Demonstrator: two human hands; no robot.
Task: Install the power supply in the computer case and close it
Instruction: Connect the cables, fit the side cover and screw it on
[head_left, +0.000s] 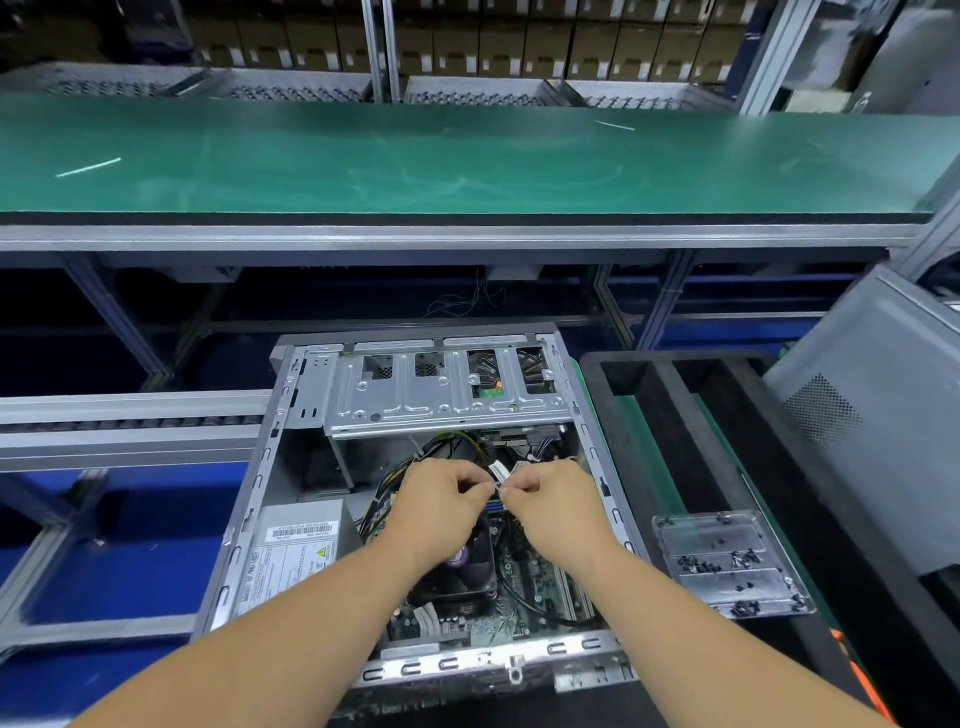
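An open grey computer case (244, 525) lies on its side in front of me. The silver power supply (291, 551) with its label sits in the case's near left corner. Black and yellow cables (457, 441) run from it over the motherboard (530, 582). My left hand (436, 499) and my right hand (550, 499) meet above the middle of the case, both pinching a small white-tagged cable connector (500, 475) between fingertips. The CPU fan (467, 561) lies under my left wrist. The grey side panel (872, 415) leans at the right.
A clear plastic tray (727, 561) with several black screws rests to the right of the case on a black foam holder (691, 415). A green conveyor belt (467, 161) runs across the back. A metal drive cage (441, 395) spans the case's far end.
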